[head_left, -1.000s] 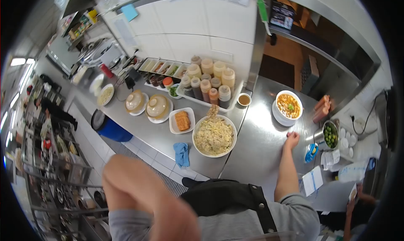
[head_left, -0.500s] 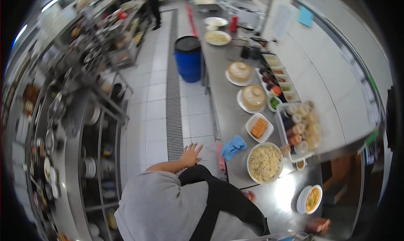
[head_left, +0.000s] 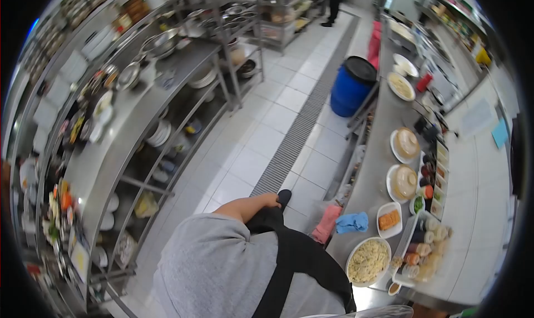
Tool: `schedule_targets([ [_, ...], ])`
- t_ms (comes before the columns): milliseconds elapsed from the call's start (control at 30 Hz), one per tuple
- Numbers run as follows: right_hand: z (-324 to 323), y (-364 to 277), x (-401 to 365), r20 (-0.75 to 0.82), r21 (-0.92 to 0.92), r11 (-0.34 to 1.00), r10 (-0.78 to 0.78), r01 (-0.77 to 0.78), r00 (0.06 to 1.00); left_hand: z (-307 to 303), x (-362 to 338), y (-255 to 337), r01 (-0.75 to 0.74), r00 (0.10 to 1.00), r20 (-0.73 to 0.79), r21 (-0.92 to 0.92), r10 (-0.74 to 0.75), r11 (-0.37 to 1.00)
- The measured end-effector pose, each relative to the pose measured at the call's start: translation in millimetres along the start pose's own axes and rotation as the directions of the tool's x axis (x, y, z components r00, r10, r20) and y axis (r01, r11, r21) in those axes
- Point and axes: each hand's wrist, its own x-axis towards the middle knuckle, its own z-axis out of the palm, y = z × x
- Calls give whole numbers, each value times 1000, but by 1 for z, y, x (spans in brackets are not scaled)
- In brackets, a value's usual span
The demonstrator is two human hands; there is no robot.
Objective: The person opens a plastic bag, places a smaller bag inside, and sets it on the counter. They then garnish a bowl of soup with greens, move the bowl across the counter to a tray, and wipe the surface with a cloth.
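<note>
My left hand [head_left: 271, 200] hangs in front of my dark-clad leg, below the grey sleeve. It looks to hold nothing large, but its fingers are too hidden to read. A black shoe [head_left: 284, 197] shows just past it. My right hand is out of view. On the steel counter to my right stands a large white bowl [head_left: 369, 261] of pale yellow food with dark flecks. Beside it are a crumpled blue cloth [head_left: 351, 222] and a white dish [head_left: 396, 228] with an orange block of food [head_left: 389, 220]. A pink cloth [head_left: 326, 224] hangs at the counter edge.
Two plates with domed lids [head_left: 408, 144] [head_left: 404, 182] stand farther along the counter. A clear tub of bottles [head_left: 425, 248] sits by the wall. Ahead are a blue barrel [head_left: 352, 87] and a floor drain [head_left: 306, 112]. Steel shelving [head_left: 183, 76] lines the left; a person [head_left: 334, 4] stands far off.
The view has swung left, so the counter sits farther right. My left hand, spread before, has dropped beside my leg. My right hand and the bowl of orange food near it have left view.
</note>
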Motion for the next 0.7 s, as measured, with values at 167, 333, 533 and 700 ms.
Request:
schedule_targets([
  [167, 5, 0, 11, -11, -6, 999, -34, 34, 999, 10, -43, -18, 169, 983, 70, 24, -170, 985],
  [333, 10, 8, 19, -14, -6, 998, -66, 66, 998, 21, -80, -78, 397, 915, -58, -38, -398, 917],
  [533, 5, 8, 25, -7, -9, 997, -77, 77, 997, 51, -148, -124, 567, 821, -52, -34, -568, 823],
  [700, 3, 12, 21, -6, -8, 997, -82, 82, 997, 87, -141, -122, 489, 864, 82, 93, -496, 867],
])
